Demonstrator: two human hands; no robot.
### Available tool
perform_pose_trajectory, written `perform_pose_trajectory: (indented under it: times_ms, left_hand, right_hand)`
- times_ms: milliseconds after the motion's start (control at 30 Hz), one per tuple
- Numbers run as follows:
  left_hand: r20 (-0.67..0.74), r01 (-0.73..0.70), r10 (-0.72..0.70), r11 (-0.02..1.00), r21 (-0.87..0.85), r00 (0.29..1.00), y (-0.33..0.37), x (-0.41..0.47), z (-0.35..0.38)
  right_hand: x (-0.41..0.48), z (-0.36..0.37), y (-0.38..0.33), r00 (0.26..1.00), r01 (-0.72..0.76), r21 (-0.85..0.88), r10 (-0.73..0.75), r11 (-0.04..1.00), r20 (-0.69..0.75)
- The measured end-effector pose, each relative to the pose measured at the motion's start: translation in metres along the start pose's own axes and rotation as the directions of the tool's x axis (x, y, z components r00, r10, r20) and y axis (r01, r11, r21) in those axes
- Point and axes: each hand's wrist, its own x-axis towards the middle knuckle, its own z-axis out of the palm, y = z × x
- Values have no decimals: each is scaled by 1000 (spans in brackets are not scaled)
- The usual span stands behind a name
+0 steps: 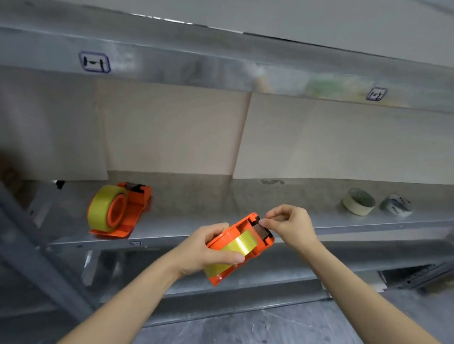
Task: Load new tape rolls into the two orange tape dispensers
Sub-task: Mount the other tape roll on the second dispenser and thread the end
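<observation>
An orange tape dispenser (238, 229) with a yellow tape roll (237, 248) in it is held in front of the metal shelf. My left hand (205, 252) grips its body around the roll. My right hand (288, 225) pinches with thumb and fingertips at the black cutter end of that dispenser; whether tape lies between the fingers is too small to tell. A second orange tape dispenser (132, 207) lies on the shelf to the left, with a yellow tape roll (104, 206) on its hub.
The metal shelf (325, 221) has cardboard sheets (346, 144) standing at its back. Two used tape cores (359, 201) (397, 204) sit at the right of the shelf. A slanted metal post (22, 236) runs at the left. Grey floor (274, 335) lies below.
</observation>
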Motion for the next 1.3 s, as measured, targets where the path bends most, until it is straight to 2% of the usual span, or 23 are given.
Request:
perform_pose_trajectory:
  times_ms: [100, 267, 433, 600, 800, 1033, 1167, 1300]
  left_hand:
    - [-22, -11, 10, 1000, -28, 1000, -5, -2, 3]
    - [-28, -26, 26, 1000, -12, 999, -6, -3, 3]
    - [-14, -64, 64, 998, 2, 998, -1, 0, 4]
    - [-25, -99, 101, 994, 48, 995, 0, 5, 7]
    - [-49, -151, 155, 986, 77, 987, 2, 9, 10]
    - [-145, -192, 189, 981, -5, 971, 14, 15, 17]
    - [-144, -175, 167, 984, -41, 975, 18, 16, 17]
    - [-113, -148, 135, 982, -120, 984, 20, 14, 18]
  right_hand:
    - [0, 12, 0, 1000, 27, -49, -27, 998, -11]
    - [3, 17, -2, 999, 30, -26, -31, 999, -28]
    - [9, 12, -10, 998, 9, 100, -3, 995, -58]
    - [12, 8, -22, 996, -72, 245, 83, 967, -38]
    - [18, 3, -28, 990, -110, 297, 131, 949, -50]
    - [18, 6, -34, 985, 19, 238, 22, 971, -169]
    - [17, 10, -30, 973, 76, 175, -35, 982, -228]
    - [18, 9, -33, 977, 62, 234, -11, 970, -215]
